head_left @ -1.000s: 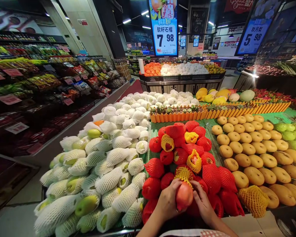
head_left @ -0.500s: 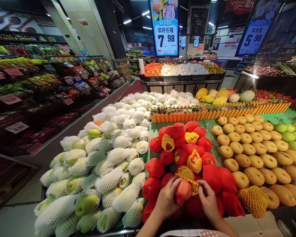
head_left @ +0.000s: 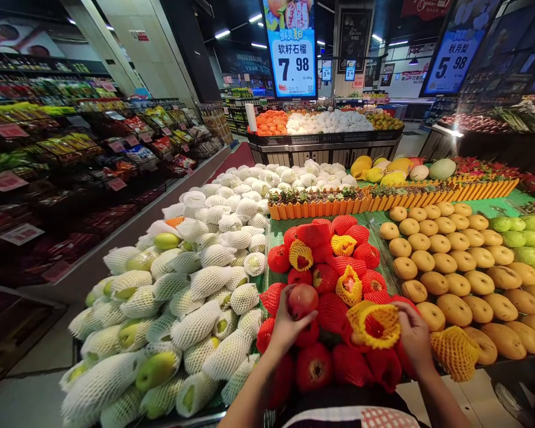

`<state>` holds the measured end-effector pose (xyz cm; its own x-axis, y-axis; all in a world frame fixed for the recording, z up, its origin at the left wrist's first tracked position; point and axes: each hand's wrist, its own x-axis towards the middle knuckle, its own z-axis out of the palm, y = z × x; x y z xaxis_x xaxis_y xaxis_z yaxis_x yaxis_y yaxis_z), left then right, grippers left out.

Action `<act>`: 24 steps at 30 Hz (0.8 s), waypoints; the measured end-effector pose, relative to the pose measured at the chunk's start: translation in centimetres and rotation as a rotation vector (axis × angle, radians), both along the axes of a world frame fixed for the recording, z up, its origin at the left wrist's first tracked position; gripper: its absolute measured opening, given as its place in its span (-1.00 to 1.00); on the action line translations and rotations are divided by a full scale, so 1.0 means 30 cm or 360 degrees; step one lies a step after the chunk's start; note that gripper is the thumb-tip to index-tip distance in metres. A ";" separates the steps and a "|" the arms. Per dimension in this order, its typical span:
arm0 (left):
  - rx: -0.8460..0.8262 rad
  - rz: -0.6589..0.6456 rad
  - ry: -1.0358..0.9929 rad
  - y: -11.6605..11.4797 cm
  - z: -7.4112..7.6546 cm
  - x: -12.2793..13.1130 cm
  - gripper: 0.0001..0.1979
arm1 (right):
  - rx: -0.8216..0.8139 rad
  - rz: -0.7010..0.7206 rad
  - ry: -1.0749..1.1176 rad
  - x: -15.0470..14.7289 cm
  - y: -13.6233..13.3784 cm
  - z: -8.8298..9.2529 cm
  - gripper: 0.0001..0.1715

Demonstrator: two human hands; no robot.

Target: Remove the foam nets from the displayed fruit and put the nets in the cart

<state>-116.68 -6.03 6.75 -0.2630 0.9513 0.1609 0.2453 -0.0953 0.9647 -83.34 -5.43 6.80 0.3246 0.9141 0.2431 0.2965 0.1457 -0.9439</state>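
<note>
My left hand (head_left: 289, 324) is closed around a bare pink-red pomegranate (head_left: 302, 301), held over the pile of red-netted pomegranates (head_left: 332, 309). In my right hand (head_left: 414, 340) is a yellow foam net sleeve (head_left: 374, 324), pinched by its edge; its mouth faces me and red shows through it. The fruit and the sleeve are apart. Beneath my hands, an unwrapped pomegranate (head_left: 314, 367) lies at the near edge of the pile. Farther back a pomegranate in a yellow net (head_left: 349, 286) sits among the red ones.
White-netted green fruit (head_left: 205, 285) is heaped on the left. Rows of tan pears (head_left: 455, 261) lie to the right, with a loose yellow net (head_left: 455, 352) on their near edge. An orange planter fence (head_left: 321, 207) runs behind the pomegranates. A price screen (head_left: 293, 59) hangs above.
The pomegranate has come out of the yellow net. My left hand has moved left and away with the fruit, while my right hand has drawn the net to the right.
</note>
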 end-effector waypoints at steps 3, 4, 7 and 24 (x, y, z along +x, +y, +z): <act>-0.0045 0.0053 0.0242 0.057 0.002 -0.020 -0.22 | 0.0020 -0.0361 0.0082 0.093 0.010 0.011 -0.64; -0.0082 0.0049 0.0372 0.068 0.004 -0.020 -0.22 | 0.0018 -0.0422 0.0110 0.115 0.008 0.011 -0.63; -0.0263 -0.0017 0.0767 0.076 0.017 -0.001 -0.19 | 0.0030 -0.0502 0.0192 0.145 -0.006 0.004 -0.61; -0.0674 -0.0213 0.1485 0.094 0.034 0.054 -0.21 | 0.0058 -0.0444 0.0159 0.086 -0.013 0.028 -0.63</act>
<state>-115.05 -3.21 7.76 -0.0932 0.9898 -0.1080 0.9257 0.1261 0.3567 -80.75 -5.83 7.64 0.5863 0.7773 0.2283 0.2355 0.1061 -0.9661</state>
